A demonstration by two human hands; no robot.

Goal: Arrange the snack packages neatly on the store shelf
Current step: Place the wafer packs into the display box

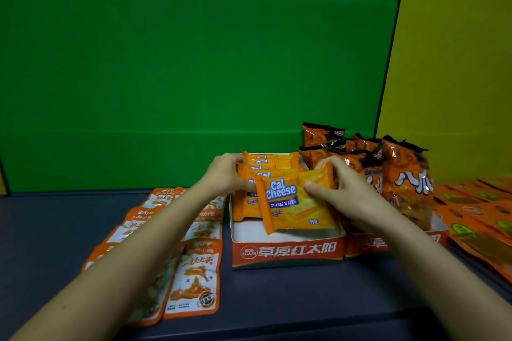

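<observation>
An orange Cal Cheese wafer packet [288, 207] stands tilted at the front of a row of like packets [266, 166] inside a low orange-and-white cardboard tray [288, 253]. My right hand [340, 188] pinches that front packet by its upper right corner, thumb on its face. My left hand [227, 174] grips the left ends of the packets standing behind it. All the wafer packets face me, upright and leaning slightly back.
Orange-and-white flat pouches [194, 277] lie in rows on the dark shelf left of the tray. A second tray [365, 243] to the right holds several orange chip bags [407, 174]. Flat orange packs [482, 219] lie far right. Green and yellow walls stand behind.
</observation>
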